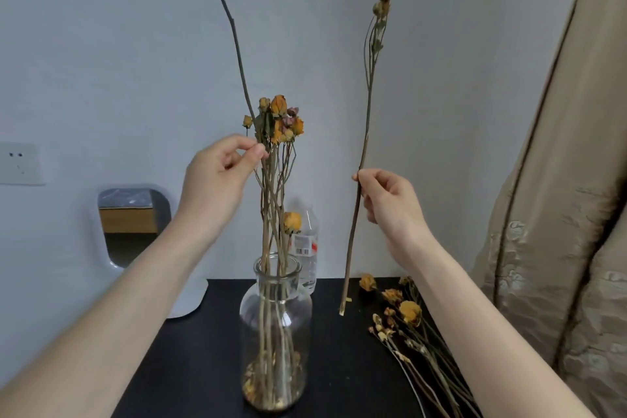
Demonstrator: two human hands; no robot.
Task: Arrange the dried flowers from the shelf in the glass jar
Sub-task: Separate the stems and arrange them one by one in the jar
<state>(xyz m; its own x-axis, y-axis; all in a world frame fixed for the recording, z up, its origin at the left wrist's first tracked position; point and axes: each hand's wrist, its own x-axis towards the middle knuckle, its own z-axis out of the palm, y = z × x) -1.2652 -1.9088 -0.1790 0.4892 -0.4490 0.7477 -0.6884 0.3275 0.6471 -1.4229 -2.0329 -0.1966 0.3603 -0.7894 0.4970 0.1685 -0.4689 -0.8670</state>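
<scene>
Nearest, the glass jar [275, 332] is standing on the dark bench [190, 366], several dried stems already leaning in its narrow neck. Loose flowers [403, 319] are lying to its right, waiting. Above, the left hand [217, 176] is pinching the bunch in the jar [280, 122] just under its yellow heads, its grip closed on those stems. The right hand [386, 204] is gripping one long stem [356, 200] upright, cut end hanging beside the jar's mouth. Brittle heads could be shedding if forced through the crowded neck; a sideways tug might tip the jar.
</scene>
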